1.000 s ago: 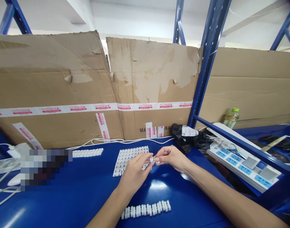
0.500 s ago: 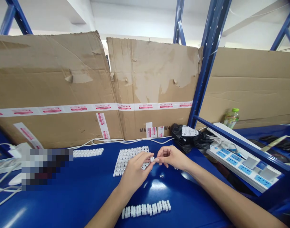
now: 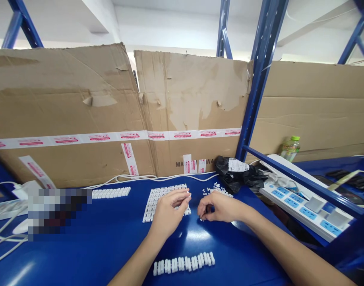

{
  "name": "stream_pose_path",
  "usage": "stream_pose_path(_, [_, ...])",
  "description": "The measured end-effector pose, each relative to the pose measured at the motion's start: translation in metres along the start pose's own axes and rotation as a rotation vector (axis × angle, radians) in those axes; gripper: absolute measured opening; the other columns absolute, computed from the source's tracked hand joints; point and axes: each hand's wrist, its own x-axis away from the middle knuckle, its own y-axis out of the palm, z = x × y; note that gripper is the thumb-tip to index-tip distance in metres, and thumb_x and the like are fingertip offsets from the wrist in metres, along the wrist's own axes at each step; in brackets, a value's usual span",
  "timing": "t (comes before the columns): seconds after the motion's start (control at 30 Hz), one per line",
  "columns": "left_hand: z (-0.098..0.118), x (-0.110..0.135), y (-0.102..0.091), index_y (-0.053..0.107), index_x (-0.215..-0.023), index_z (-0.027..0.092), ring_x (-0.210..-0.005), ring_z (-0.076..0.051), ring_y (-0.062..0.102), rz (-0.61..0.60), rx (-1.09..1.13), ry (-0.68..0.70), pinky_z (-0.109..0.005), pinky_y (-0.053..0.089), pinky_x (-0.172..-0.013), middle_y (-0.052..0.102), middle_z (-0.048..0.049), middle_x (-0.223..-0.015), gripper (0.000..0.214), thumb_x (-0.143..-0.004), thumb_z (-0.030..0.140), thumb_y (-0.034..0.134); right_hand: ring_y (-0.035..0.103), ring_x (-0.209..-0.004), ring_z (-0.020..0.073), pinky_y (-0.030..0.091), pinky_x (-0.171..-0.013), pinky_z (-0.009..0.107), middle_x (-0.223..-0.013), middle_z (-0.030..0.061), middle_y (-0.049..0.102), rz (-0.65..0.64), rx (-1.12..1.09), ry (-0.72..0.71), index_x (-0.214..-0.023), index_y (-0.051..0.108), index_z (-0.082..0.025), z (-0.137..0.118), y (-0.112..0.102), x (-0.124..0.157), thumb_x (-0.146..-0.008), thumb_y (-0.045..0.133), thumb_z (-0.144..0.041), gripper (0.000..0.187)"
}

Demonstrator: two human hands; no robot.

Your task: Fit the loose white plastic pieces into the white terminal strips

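Observation:
My left hand point(image 3: 169, 211) hovers just above the blue table, thumb and forefinger pinched on a small white connector piece point(image 3: 188, 194). My right hand point(image 3: 218, 208) is down on the table beside it, fingers curled and pinched at a tiny white part point(image 3: 201, 219) lying on the surface. Behind my left hand lies a flat grid of white connectors point(image 3: 156, 197). A loose heap of tiny white parts point(image 3: 218, 190) sits just beyond my right hand. A single row of joined white connectors point(image 3: 183, 263) lies nearer to me.
Another white connector row point(image 3: 110, 192) lies at the back left. A black plastic bag point(image 3: 237, 174), a white power strip point(image 3: 301, 206) and a green-capped bottle point(image 3: 290, 147) are to the right. Cardboard sheets point(image 3: 182, 111) wall the back; white cables point(image 3: 3, 242) trail on the left.
Both hands were raised and joined on a small piece; a tiny part fell to the table. My right hand has since dropped down to it, and my left hand has drawn apart.

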Motion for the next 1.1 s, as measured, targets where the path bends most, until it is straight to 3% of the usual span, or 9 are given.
stream_pose_path(0.17, [0.002, -0.001, 0.0, 0.078, -0.109, 0.022, -0.093, -0.026, 0.082, 0.002, 0.035, -0.104, -0.039, 0.069, -0.087, 0.084, -0.0072, -0.103, 0.025, -0.085, 0.028, 0.077, 0.075, -0.076, 0.0177, 0.055, -0.072, 0.025, -0.089, 0.0016, 0.081, 0.062, 0.188, -0.003, -0.095, 0.077, -0.019, -0.003, 0.001, -0.001, -0.074, 0.065, 0.002, 0.031])
stream_pose_path(0.3, [0.004, -0.001, 0.001, 0.074, -0.113, 0.021, -0.087, -0.023, 0.082, 0.014, 0.049, -0.148, -0.036, 0.069, -0.083, 0.083, -0.0071, -0.105, 0.034, -0.081, 0.027, 0.08, 0.072, -0.079, 0.0184, 0.053, -0.075, 0.027, -0.088, 0.0008, 0.079, 0.173, 0.299, -0.048, -0.091, 0.074, -0.02, -0.004, 0.0, -0.002, -0.075, 0.067, 0.001, 0.027])
stream_pose_path(0.53, [0.006, 0.002, 0.003, 0.075, -0.114, 0.021, -0.09, -0.026, 0.083, -0.023, 0.025, -0.221, -0.037, 0.07, -0.08, 0.083, -0.0071, -0.1, 0.035, -0.08, 0.03, 0.082, 0.072, -0.085, 0.0171, 0.055, -0.081, 0.029, -0.096, 0.0018, 0.077, 0.506, 0.165, -0.14, -0.099, 0.071, -0.022, -0.008, -0.001, -0.002, -0.092, 0.069, -0.015, 0.01])
stream_pose_path(1.1, [0.01, 0.005, 0.005, 0.077, -0.106, 0.02, -0.085, -0.026, 0.084, -0.096, 0.017, -0.219, -0.036, 0.07, -0.076, 0.082, -0.0071, -0.096, 0.031, -0.078, 0.032, 0.082, 0.072, -0.087, 0.0169, 0.056, -0.082, 0.03, -0.096, 0.0031, 0.074, 0.472, 0.205, -0.216, -0.101, 0.07, -0.022, -0.013, 0.009, -0.003, -0.093, 0.069, -0.014, 0.011])
